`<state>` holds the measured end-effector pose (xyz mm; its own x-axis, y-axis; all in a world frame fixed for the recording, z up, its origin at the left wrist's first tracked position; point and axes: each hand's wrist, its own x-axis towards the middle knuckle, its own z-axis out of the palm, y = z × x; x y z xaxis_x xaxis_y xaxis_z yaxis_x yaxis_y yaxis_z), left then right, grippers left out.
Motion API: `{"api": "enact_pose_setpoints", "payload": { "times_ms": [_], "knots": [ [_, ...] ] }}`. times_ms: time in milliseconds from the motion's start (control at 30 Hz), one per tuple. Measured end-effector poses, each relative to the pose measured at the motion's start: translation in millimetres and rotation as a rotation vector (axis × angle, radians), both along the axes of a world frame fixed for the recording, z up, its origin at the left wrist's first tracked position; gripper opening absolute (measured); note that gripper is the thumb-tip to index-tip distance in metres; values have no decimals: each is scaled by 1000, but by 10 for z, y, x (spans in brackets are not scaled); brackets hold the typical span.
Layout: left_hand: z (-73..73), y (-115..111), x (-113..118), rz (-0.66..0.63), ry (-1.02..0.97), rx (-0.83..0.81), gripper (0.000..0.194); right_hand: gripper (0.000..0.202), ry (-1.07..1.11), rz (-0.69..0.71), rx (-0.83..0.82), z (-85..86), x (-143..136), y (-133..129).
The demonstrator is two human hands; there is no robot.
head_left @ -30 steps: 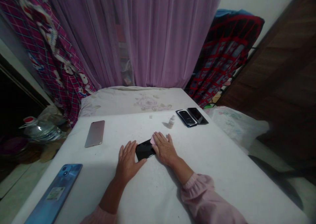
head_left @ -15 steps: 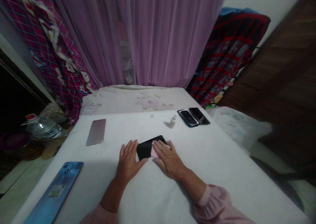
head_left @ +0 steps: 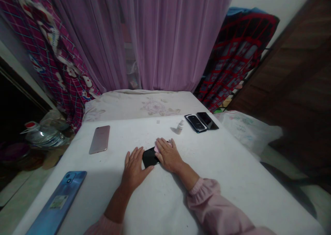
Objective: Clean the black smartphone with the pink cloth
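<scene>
A black phone (head_left: pixel 149 157) lies flat on the white-covered table, in front of me. My left hand (head_left: pixel 134 169) rests at its left end, thumb along the near edge and fingers spread by the far corner. Over the right part of the phone lies my right hand (head_left: pixel 168 155), palm down, pressing a small pink cloth (head_left: pixel 156 148) against the surface. Most of the cloth is hidden under the fingers. Beyond the hands stands a small spray bottle (head_left: pixel 180 127).
A rose-coloured phone (head_left: pixel 99 139) and a larger blue phone (head_left: pixel 58 202) lie on the left of the table (head_left: pixel 160 207). Several dark phones (head_left: pixel 197 123) are grouped at the back right. A water bottle (head_left: pixel 43 135) is beyond the left edge.
My right hand and the pink cloth have slid to the left and slightly away from me over the black phone. My left hand has stayed in place.
</scene>
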<state>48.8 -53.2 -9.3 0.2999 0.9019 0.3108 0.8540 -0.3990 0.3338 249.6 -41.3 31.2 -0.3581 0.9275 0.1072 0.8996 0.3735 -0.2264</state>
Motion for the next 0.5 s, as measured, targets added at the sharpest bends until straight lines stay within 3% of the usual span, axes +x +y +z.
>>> {"api": "enact_pose_setpoints", "payload": {
  "times_ms": [133, 267, 367, 500],
  "knots": [
    [-9, 0, -12, 1, 17, 11, 62, 56, 49, 154, -4, -15, -74, -99],
    [-18, -3, -22, -11, 13, 26, 63, 57, 65, 269, 16, -44, 55, -255],
    [-7, -5, -18, -12, 4, 21, 63, 56, 41, 231, 28, -65, 232, -310],
    [19, 1, -14, -12, 2, -12, 62, 56, -14, 75, 27, -67, 401, -211]
  ]
}}
